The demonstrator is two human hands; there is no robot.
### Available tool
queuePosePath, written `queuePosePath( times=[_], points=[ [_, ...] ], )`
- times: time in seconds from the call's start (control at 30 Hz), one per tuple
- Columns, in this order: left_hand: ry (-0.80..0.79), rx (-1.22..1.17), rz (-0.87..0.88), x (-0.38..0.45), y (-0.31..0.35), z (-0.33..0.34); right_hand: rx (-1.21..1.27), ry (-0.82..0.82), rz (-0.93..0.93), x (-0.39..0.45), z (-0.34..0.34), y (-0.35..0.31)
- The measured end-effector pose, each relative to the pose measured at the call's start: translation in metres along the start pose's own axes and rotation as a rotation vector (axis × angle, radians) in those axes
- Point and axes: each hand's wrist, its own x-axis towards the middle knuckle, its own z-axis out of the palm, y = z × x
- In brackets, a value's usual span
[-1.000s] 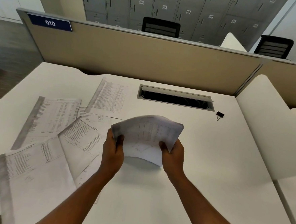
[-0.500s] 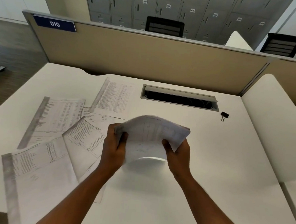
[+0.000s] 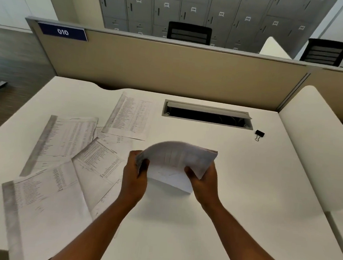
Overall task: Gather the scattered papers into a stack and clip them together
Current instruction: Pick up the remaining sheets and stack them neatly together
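Both forearms reach forward over the white counter (image 3: 243, 195). Left hand (image 3: 134, 177) and right hand (image 3: 203, 181) each grip one side of a bowed paper stack (image 3: 176, 162), held just above the surface. Loose sheets (image 3: 68, 143) lie scattered left. Farther right, well apart, sits a black binder clip (image 3: 259, 133).

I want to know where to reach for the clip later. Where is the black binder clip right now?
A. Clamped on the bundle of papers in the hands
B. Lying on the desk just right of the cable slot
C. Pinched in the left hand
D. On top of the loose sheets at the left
B: the black binder clip lies alone on the desk by the right end of the cable slot, apart from every sheet and both hands.
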Motion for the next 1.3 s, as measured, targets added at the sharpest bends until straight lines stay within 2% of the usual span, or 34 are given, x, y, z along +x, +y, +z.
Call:
queuePosePath(
  times=[0.13, 0.27, 0.4, 0.5, 0.57, 0.63, 0.73, 0.8, 0.87, 0.93, 1.0, 1.17, 1.3],
  points=[
    [0.015, 0.006, 0.0, 0.001, 0.006, 0.008, -0.009, 0.034, 0.084, -0.003, 0.008, 0.006],
    [0.063, -0.013, 0.021, 0.002, 0.003, 0.0, 0.026, 0.026, -0.041, -0.005, -0.002, -0.004],
    [0.011, 0.09, -0.004, 0.003, -0.008, 0.006, -0.035, -0.002, 0.08, -0.004, 0.006, 0.006],
    [0.022, 0.077, -0.03, 0.009, -0.006, 0.012, -0.041, 0.092, 0.099, 0.003, 0.01, 0.005],
    [0.077, 0.064, -0.022, 0.01, -0.015, 0.009, 0.049, 0.158, 0.147, 0.009, 0.008, 0.001],
    [0.143, 0.021, -0.148, 0.007, -0.033, 0.004, 0.207, 0.213, 0.242, 0.013, 0.006, 0.002],
    [0.193, -0.142, -0.538, -0.004, -0.057, -0.001, 0.47, 0.234, 0.349, 0.014, 0.007, 0.005],
    [0.113, -0.379, -0.748, -0.011, -0.063, -0.001, 0.591, 0.233, 0.414, 0.012, 0.008, 0.008],
    [-0.041, -0.615, -0.823, -0.015, -0.061, 0.0, 0.654, 0.204, 0.457, 0.008, 0.01, 0.007],
    [-0.114, -0.745, -0.796, -0.015, -0.054, 0.0, 0.685, 0.143, 0.459, 0.003, 0.013, 0.004],
    [-0.076, -0.763, -0.751, -0.011, -0.052, 0.0, 0.711, 0.09, 0.467, -0.001, 0.014, 0.005],
    [-0.02, -0.509, -0.612, -0.008, -0.056, -0.009, 0.718, 0.01, 0.544, 0.0, 0.001, 0.011],
    [-0.027, -0.444, -0.611, -0.005, -0.067, -0.032, 0.74, -0.004, 0.582, 0.024, -0.038, 0.008]
  ],
)
